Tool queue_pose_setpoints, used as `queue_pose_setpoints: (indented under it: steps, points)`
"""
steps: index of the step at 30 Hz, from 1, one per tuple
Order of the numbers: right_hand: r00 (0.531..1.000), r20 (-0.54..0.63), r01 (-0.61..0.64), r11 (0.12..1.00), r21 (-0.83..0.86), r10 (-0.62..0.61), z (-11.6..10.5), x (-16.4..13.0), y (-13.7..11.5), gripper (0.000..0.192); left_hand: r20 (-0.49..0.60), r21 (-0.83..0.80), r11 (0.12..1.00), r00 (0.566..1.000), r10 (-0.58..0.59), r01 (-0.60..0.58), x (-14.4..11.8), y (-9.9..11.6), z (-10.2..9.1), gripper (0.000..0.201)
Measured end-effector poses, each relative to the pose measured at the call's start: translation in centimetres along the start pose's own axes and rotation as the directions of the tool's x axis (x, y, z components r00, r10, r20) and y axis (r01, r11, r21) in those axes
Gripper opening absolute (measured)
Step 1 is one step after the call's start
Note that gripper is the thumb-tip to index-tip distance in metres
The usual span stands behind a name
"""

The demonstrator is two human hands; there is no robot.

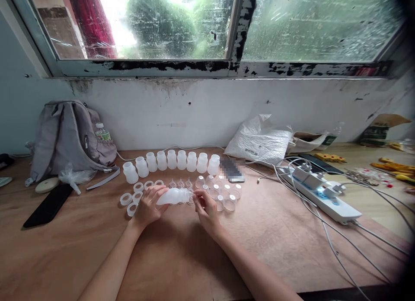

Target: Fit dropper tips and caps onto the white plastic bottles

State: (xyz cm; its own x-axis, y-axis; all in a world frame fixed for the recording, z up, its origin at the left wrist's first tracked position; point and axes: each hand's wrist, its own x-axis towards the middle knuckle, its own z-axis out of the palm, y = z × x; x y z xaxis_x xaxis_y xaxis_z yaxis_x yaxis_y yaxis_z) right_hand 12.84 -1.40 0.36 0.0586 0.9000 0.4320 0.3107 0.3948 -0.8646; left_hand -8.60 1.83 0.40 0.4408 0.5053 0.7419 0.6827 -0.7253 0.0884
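A blurred patch hides the phone (pixel 232 170) beside the bottles (pixel 171 160).

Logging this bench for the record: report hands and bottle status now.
Left hand gripping white bottle, held sideways above table. Right hand at bottle's mouth, fingertips pinching a small clear part there. Rings and clear caps close around; nothing blocking.

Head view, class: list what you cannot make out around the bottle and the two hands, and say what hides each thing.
- Bottle mouth, head view: covered by the right hand fingers; whether a part is fitted there cannot be told.
- Bottle base: hidden under the left hand.
- Phone screen: blurred out.
- Bag label: too small to read.
- Clear caps: they overlap, so the count is uncertain.
- Tools: cut off by the right edge.
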Motion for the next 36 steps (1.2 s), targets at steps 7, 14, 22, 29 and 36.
queue_pose_setpoints:
  steps: [7,14,22,29,36]
  points:
    - [1.000,0.012,0.006,1.000,-0.018,-0.006,-0.20,0.09,-0.48,0.019,0.019,-0.020,1.000,1.000,-0.005,0.005,0.03,0.11,-0.08,0.039]
    - [1.000,-0.012,0.022,0.999,-0.047,-0.023,-0.23,0.34,-0.30,0.036,0.035,-0.039,0.999,0.999,0.018,-0.017,0.05,0.38,-0.19,0.037]
    - [0.998,0.051,0.053,0.995,-0.088,-0.049,-0.68,0.61,-0.28,0.021,0.044,-0.046,0.999,0.999,0.024,-0.022,0.07,0.39,-0.04,0.039]
    - [0.987,0.110,0.115,0.993,-0.006,-0.114,-0.72,0.31,-0.48,0.010,0.046,-0.077,0.997,0.999,-0.004,0.007,0.04,0.30,-0.21,0.041]
    - [0.987,0.097,0.136,0.986,-0.101,-0.126,-0.75,0.39,-0.35,0.021,0.054,-0.074,0.997,0.999,0.000,0.004,0.00,0.21,-0.13,0.041]
